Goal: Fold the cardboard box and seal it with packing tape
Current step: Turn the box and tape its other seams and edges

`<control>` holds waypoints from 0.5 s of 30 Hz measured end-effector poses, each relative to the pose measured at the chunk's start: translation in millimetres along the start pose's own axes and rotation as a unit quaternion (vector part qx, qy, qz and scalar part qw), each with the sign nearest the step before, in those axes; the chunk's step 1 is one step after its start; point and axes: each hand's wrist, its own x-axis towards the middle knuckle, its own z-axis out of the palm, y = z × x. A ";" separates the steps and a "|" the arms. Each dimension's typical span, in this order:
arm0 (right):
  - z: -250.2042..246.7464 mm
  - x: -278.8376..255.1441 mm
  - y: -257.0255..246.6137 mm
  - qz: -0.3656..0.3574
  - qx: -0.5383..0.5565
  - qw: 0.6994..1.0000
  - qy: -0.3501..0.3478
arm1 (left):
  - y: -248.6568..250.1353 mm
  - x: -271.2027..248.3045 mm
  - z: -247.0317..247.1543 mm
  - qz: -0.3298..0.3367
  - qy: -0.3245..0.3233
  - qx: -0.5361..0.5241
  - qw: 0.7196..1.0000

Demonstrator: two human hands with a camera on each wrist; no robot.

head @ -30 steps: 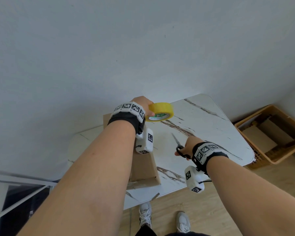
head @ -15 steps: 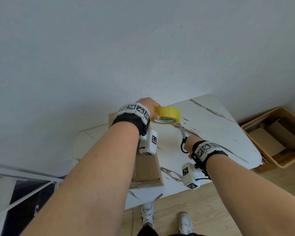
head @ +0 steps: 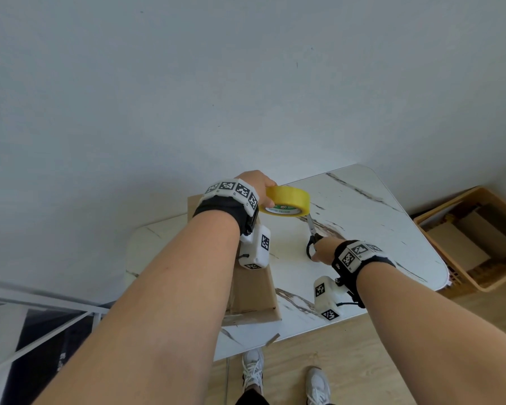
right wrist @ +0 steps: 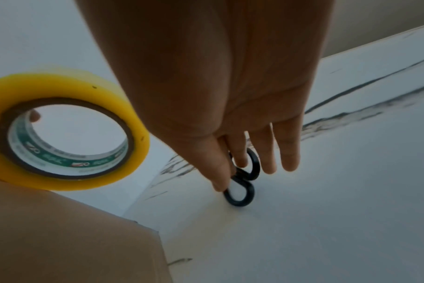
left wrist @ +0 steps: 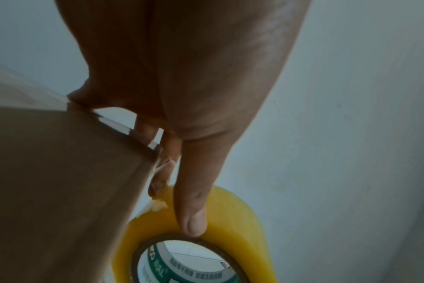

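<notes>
A brown cardboard box (head: 254,290) stands on the white marble table (head: 362,229), mostly hidden under my left forearm. My left hand (head: 256,182) holds a yellow tape roll (head: 287,201) just past the box's far edge. In the left wrist view the thumb (left wrist: 194,220) lies across the roll (left wrist: 232,216), and a short strip of tape runs from it to the box (left wrist: 61,172). My right hand (head: 323,248) grips black-handled scissors (head: 311,229), whose tip points up at the roll's near side. The right wrist view shows fingers through the handle rings (right wrist: 242,183).
A wooden crate (head: 473,244) with flat cardboard pieces sits on the floor at the right, beyond the table's corner. A white wall rises behind the table. A white rail (head: 41,305) runs at the lower left. My shoes (head: 253,369) are on the wood floor at the table's near edge.
My right hand has brought the scissors left and forward, from the table's middle up to the tape roll. The left hand still holds the roll by the box's far edge.
</notes>
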 end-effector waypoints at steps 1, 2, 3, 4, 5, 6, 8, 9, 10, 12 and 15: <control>3.9 2.1 2.6 -0.004 0.005 1.000 -0.002 | -0.1 0.0 -0.1 -0.001 0.000 0.000 1.000; 6.6 3.8 5.1 -0.008 0.012 1.000 0.001 | -0.3 -0.1 -0.1 0.000 -0.001 0.000 1.000; 7.9 4.4 6.9 -0.007 0.025 1.000 0.005 | -0.4 0.1 -0.4 0.002 -0.002 0.000 1.000; 7.6 5.7 9.2 -0.004 0.054 0.998 0.020 | -0.4 0.6 -0.3 0.005 -0.002 0.001 1.000; 6.1 7.7 11.1 -0.002 0.093 0.994 0.058 | -0.5 1.5 -0.2 0.006 -0.003 0.003 1.000; 3.6 9.9 13.0 -0.004 0.160 0.980 0.117 | -0.6 2.3 0.1 0.006 -0.003 0.003 1.000; -5.9 6.8 11.5 -0.051 0.339 0.912 0.226 | -0.7 3.8 0.6 0.003 -0.001 0.002 1.000; -13.6 1.6 8.6 -0.091 0.409 0.872 0.251 | -0.8 4.1 1.0 0.000 -0.002 -0.001 1.000; -22.8 -4.6 4.0 -0.127 0.439 0.851 0.258 | -0.6 4.1 1.4 -0.001 -0.003 -0.005 1.000; -37.7 -13.0 -5.6 -0.177 0.407 0.857 0.263 | -0.6 4.1 2.2 0.004 -0.007 -0.015 1.000; -47.0 -19.3 -14.9 -0.167 0.325 0.882 0.299 | -1.1 3.7 2.0 0.013 0.003 -0.028 1.000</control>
